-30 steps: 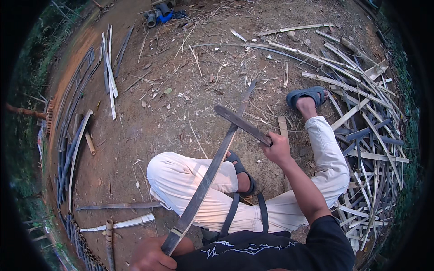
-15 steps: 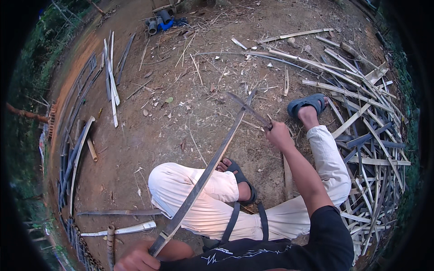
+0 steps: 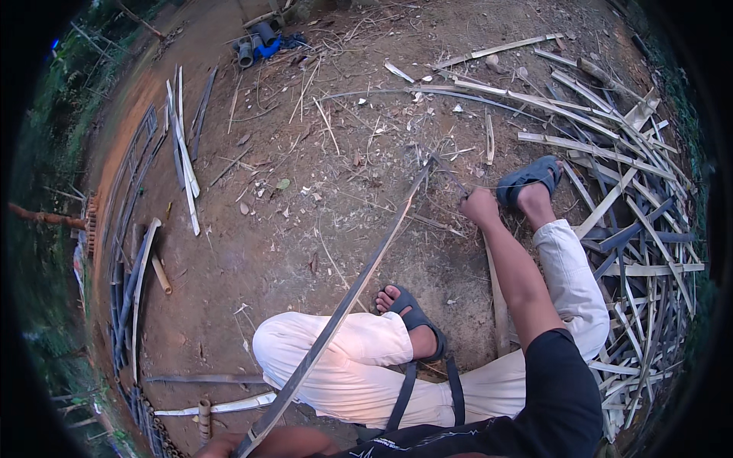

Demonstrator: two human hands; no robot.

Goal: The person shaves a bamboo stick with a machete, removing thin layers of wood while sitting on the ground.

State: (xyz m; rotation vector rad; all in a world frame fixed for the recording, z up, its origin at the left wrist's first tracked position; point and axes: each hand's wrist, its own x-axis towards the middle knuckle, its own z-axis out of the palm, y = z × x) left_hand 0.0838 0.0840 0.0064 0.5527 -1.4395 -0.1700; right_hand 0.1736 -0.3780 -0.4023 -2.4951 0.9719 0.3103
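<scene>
A long dark bamboo strip [image 3: 336,317] slants from the bottom edge up across my left thigh, its far end off the ground-level litter by an amount I cannot judge. My left hand [image 3: 221,445], partly cut off by the lower edge, is closed round the strip's near end. Out in front, my right hand [image 3: 479,207] is closed on the handle of a knife. The knife's thin dark blade [image 3: 450,177] points up and left, and its tip meets or overlaps the far end of the strip. Pale split wood shows along the strip's right edge near that end.
A tangled heap of split bamboo strips [image 3: 641,252] lies along the right. More strips [image 3: 183,153] and poles [image 3: 122,298] lie at left. Chips and shavings litter the brown soil. Dark pipe-like tubes [image 3: 263,34] sit far off beside a blue item. My sandalled feet [image 3: 418,324] flank the work.
The blade has slid from across the strip to its far tip, with my right hand shifting slightly right and nearer. My left hand has sunk toward the lower edge. The view has tilted slightly.
</scene>
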